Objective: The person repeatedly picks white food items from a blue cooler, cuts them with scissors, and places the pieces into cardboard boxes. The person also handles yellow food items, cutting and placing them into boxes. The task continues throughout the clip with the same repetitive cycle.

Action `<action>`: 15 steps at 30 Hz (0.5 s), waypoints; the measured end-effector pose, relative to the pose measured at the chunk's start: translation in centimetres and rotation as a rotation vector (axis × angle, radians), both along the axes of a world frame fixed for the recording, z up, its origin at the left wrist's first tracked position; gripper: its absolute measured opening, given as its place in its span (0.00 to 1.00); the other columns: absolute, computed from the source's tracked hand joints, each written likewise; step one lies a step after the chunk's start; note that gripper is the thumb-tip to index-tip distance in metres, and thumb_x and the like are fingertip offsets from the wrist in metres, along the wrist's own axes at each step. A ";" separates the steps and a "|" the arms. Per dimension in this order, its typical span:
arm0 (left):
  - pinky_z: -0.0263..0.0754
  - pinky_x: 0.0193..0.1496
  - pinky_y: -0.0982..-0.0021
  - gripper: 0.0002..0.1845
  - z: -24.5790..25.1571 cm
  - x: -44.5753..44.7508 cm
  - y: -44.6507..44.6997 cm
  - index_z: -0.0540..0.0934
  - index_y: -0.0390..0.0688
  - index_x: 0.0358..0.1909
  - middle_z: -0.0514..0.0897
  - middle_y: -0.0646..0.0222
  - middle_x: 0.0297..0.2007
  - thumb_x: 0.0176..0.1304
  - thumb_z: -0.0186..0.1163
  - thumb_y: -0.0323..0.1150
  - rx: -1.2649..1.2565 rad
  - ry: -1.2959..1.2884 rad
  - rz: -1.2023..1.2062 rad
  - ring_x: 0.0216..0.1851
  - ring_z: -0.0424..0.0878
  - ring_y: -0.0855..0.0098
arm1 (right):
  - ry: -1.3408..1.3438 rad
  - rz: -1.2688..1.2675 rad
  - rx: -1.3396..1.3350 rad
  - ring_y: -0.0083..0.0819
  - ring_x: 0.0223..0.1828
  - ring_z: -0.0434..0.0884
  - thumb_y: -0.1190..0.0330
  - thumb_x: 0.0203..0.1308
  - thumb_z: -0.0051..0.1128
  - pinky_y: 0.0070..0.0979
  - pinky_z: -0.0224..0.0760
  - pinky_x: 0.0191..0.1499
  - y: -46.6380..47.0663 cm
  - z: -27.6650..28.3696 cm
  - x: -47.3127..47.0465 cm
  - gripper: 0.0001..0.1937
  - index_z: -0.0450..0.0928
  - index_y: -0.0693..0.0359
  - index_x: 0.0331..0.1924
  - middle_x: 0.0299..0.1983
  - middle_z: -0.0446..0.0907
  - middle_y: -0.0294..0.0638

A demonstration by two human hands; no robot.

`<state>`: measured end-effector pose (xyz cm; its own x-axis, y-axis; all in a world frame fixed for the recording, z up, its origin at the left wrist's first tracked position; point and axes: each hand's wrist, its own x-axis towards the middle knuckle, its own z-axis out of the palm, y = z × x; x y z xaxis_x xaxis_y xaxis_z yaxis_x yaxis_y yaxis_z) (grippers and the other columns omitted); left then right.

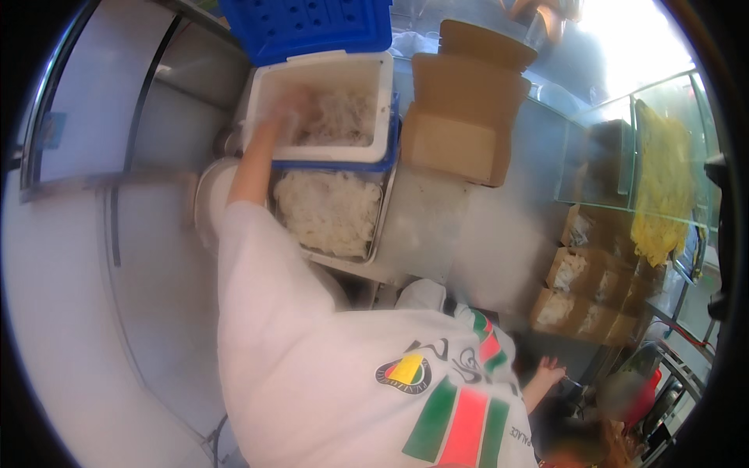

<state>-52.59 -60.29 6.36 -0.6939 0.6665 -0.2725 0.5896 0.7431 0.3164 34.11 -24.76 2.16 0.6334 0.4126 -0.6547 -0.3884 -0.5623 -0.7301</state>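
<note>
My left hand (pixel 295 105) is blurred by motion inside a white cooler box (pixel 327 153) with its blue lid (pixel 310 29) raised; whether it holds anything I cannot tell. Beside it in the cooler lie pale, stringy strips of food (pixel 345 117). A metal tray of whitish flat noodles or strips (pixel 327 213) stands just below the cooler. Far from these, at the lower right, my right hand (pixel 549 373) has a thin metal utensil handle (pixel 572 382) at its fingertips; the far end of the utensil is blurred.
An open cardboard box (pixel 456 149) stands on the metal counter (pixel 427 222) right of the cooler. Several filled cardboard boxes (pixel 576 292) sit further right, below a glass case (pixel 597 199) by a yellow mass of food (pixel 661 181). A round container (pixel 213 199) is near my left arm.
</note>
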 end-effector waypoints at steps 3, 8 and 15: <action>0.70 0.57 0.58 0.22 -1.6 0.5 0.3 0.78 0.39 0.53 0.81 0.52 0.48 0.58 0.59 0.38 0.034 0.219 -0.089 0.53 0.78 0.55 | -0.019 -0.091 0.007 0.48 0.60 0.70 0.46 0.68 0.43 0.48 0.70 0.60 -1.6 0.8 -1.2 0.29 0.57 0.47 0.68 0.60 0.72 0.40; 0.67 0.57 0.55 0.20 1.6 1.3 2.0 0.77 0.36 0.50 0.79 0.48 0.49 0.59 0.60 0.37 -0.132 0.198 -0.263 0.54 0.74 0.50 | -0.040 -0.106 0.006 0.44 0.56 0.74 0.47 0.69 0.44 0.46 0.74 0.57 -2.4 0.9 -3.3 0.26 0.60 0.48 0.66 0.58 0.74 0.39; 0.65 0.61 0.56 0.21 3.2 3.2 1.9 0.76 0.37 0.54 0.79 0.49 0.51 0.65 0.56 0.40 -0.011 0.152 -0.201 0.55 0.74 0.51 | -0.044 -0.023 0.088 0.40 0.52 0.78 0.50 0.70 0.45 0.44 0.78 0.54 -2.5 0.6 -5.4 0.25 0.62 0.60 0.61 0.56 0.75 0.39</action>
<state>-49.43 -58.35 9.57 -0.5808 0.7932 -0.1830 0.7663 0.6086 0.2058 28.72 -27.30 2.75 0.6712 0.4518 -0.5877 -0.3669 -0.4865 -0.7930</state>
